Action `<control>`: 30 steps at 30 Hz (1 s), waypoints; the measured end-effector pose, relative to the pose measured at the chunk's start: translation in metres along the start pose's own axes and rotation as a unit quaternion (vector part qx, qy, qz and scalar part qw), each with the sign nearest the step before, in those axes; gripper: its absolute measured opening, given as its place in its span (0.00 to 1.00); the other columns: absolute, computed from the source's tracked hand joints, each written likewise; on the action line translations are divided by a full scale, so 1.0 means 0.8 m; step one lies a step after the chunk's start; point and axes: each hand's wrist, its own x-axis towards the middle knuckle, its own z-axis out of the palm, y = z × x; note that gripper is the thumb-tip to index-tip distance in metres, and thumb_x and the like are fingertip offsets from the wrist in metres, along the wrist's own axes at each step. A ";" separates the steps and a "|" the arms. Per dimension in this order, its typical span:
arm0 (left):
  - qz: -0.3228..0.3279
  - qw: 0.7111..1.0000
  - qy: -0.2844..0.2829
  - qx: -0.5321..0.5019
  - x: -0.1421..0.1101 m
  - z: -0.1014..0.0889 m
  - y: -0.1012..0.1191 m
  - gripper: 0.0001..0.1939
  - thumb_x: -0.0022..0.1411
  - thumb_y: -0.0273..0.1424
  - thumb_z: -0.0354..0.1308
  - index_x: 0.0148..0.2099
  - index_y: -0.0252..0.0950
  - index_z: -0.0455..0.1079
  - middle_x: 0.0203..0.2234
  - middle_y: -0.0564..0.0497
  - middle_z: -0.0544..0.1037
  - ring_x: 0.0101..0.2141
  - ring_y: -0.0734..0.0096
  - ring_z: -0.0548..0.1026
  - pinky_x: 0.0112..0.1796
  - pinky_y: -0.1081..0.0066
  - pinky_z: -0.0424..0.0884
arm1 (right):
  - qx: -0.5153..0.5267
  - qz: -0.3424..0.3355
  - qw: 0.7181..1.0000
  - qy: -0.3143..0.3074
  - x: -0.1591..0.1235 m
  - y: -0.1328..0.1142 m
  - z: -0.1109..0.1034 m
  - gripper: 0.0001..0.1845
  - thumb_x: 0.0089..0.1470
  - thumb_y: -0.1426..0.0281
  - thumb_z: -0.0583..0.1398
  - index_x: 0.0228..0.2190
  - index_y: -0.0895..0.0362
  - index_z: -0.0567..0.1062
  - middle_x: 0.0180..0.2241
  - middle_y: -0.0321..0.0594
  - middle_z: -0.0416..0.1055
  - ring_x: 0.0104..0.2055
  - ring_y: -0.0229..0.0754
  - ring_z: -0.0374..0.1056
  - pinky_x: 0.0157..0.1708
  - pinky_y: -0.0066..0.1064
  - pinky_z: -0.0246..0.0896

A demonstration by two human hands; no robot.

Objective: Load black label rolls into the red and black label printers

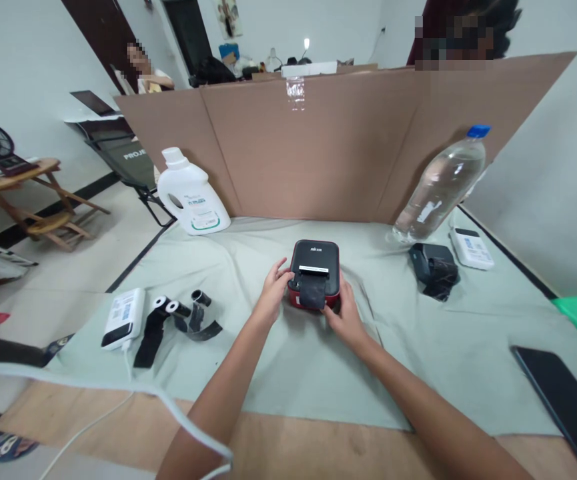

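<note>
A small black-and-red label printer (pixel 316 257) rests on the light green cloth in front of me. A dark strip (pixel 313 291) hangs out over its front, and a thin white line runs across its slot. My left hand (pixel 273 290) holds the printer's left side, thumb at its edge and fingers along the side. My right hand (pixel 345 312) grips the right side, with its thumb at the front corner by the strip's lower end. The right fingers are partly hidden behind the printer.
Rolls of dark tape (pixel 172 308) and a white power bank (pixel 124 319) lie left. At right are another dark printer (pixel 433 267), a white device (pixel 471 248), a phone (pixel 563 400) and a leaning water bottle (pixel 441 187). A white jug (pixel 191 193) stands before a cardboard screen (pixel 308 153); people are beyond.
</note>
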 end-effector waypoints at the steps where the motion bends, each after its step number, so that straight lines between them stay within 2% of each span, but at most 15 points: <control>1: 0.001 1.000 0.001 -0.002 0.000 0.001 -0.001 0.33 0.60 0.32 0.59 0.67 0.40 0.66 0.53 0.43 0.79 0.50 0.64 0.79 0.49 0.68 0.75 | 0.003 0.001 1.000 -0.001 0.000 0.000 0.001 0.49 0.63 0.47 0.58 0.73 0.54 0.46 0.68 0.55 0.56 0.69 0.61 0.54 0.67 0.58 0.53; 7: 0.069 0.997 0.031 0.001 -0.005 0.011 -0.017 0.23 0.63 0.34 0.57 0.60 0.38 0.70 0.49 0.43 0.80 0.47 0.62 0.79 0.47 0.66 0.75 | 0.022 0.006 1.000 0.006 0.001 -0.006 0.000 0.48 0.62 0.47 0.59 0.73 0.53 0.48 0.68 0.54 0.56 0.70 0.60 0.53 0.67 0.58 0.53; 10: 0.142 0.985 0.078 0.065 -0.008 0.009 -0.016 0.18 0.63 0.37 0.59 0.53 0.37 0.74 0.50 0.42 0.80 0.52 0.59 0.77 0.50 0.65 0.74 | 0.033 0.013 0.999 0.003 0.001 -0.008 -0.002 0.47 0.62 0.48 0.60 0.72 0.51 0.49 0.68 0.53 0.57 0.70 0.59 0.54 0.67 0.57 0.53; 12: 0.213 0.962 0.086 0.144 -0.004 0.005 -0.003 0.17 0.65 0.38 0.59 0.52 0.39 0.77 0.52 0.42 0.79 0.54 0.57 0.75 0.51 0.63 0.72 | 0.039 0.014 0.999 0.001 0.001 -0.008 -0.003 0.46 0.62 0.49 0.60 0.72 0.51 0.50 0.68 0.52 0.57 0.69 0.59 0.55 0.67 0.57 0.54; 13: 0.244 0.948 0.063 0.197 0.001 0.004 0.008 0.16 0.66 0.38 0.58 0.52 0.40 0.78 0.52 0.43 0.80 0.55 0.57 0.75 0.52 0.63 0.72 | 0.040 0.014 0.999 0.000 0.000 -0.008 -0.003 0.46 0.62 0.49 0.60 0.72 0.51 0.50 0.68 0.53 0.57 0.69 0.59 0.55 0.67 0.57 0.54; 15: 0.275 0.906 -0.026 0.320 0.015 0.006 0.035 0.14 0.66 0.37 0.58 0.49 0.43 0.81 0.48 0.46 0.82 0.52 0.56 0.76 0.54 0.61 0.70 | 0.042 0.017 0.999 -0.003 0.000 -0.009 -0.005 0.46 0.63 0.50 0.59 0.73 0.51 0.50 0.67 0.53 0.57 0.69 0.60 0.55 0.67 0.57 0.54; 17: 0.273 0.851 -0.120 0.433 0.036 0.016 0.064 0.11 0.63 0.32 0.60 0.44 0.46 0.83 0.44 0.49 0.84 0.49 0.55 0.78 0.56 0.61 0.68 | 0.043 0.020 0.999 -0.008 -0.001 -0.009 -0.006 0.45 0.63 0.51 0.59 0.73 0.50 0.49 0.67 0.53 0.58 0.69 0.60 0.55 0.67 0.58 0.54; 19: 0.256 0.809 -0.184 0.496 0.056 0.032 0.086 0.12 0.56 0.28 0.65 0.40 0.47 0.84 0.41 0.51 0.85 0.47 0.55 0.79 0.54 0.63 0.68 | 0.042 0.022 0.999 -0.012 -0.001 -0.009 -0.006 0.45 0.63 0.52 0.59 0.73 0.49 0.48 0.67 0.52 0.57 0.69 0.59 0.54 0.67 0.58 0.54; 22: 0.223 0.767 -0.247 0.549 0.078 0.061 0.101 0.15 0.43 0.24 0.70 0.34 0.48 0.84 0.36 0.52 0.86 0.44 0.55 0.80 0.50 0.66 0.69 | 0.039 0.024 0.999 -0.011 -0.002 -0.005 -0.004 0.45 0.63 0.53 0.59 0.73 0.49 0.47 0.67 0.52 0.57 0.69 0.59 0.54 0.67 0.58 0.54; 26: 0.220 0.695 -0.259 0.634 0.083 0.087 0.100 0.12 0.41 0.22 0.69 0.30 0.42 0.82 0.32 0.47 0.85 0.42 0.53 0.80 0.48 0.65 0.69 | 0.029 0.022 0.999 -0.010 -0.002 0.002 -0.002 0.46 0.63 0.54 0.60 0.73 0.50 0.47 0.67 0.53 0.56 0.70 0.59 0.53 0.68 0.59 0.53; 28: 0.229 0.699 -0.261 0.626 0.075 0.084 0.104 0.10 0.42 0.22 0.69 0.30 0.40 0.81 0.30 0.46 0.84 0.39 0.53 0.80 0.45 0.64 0.70 | 0.026 0.017 0.999 -0.015 -0.002 0.003 -0.003 0.46 0.63 0.55 0.59 0.73 0.50 0.46 0.67 0.52 0.57 0.70 0.59 0.53 0.68 0.60 0.53; 30: 0.258 0.735 -0.255 0.572 0.058 0.065 0.112 0.09 0.45 0.24 0.68 0.32 0.40 0.81 0.31 0.48 0.83 0.36 0.56 0.79 0.41 0.65 0.70 | 0.028 0.009 0.999 -0.019 -0.003 0.001 -0.006 0.45 0.64 0.56 0.59 0.73 0.49 0.46 0.67 0.52 0.57 0.70 0.59 0.54 0.67 0.60 0.53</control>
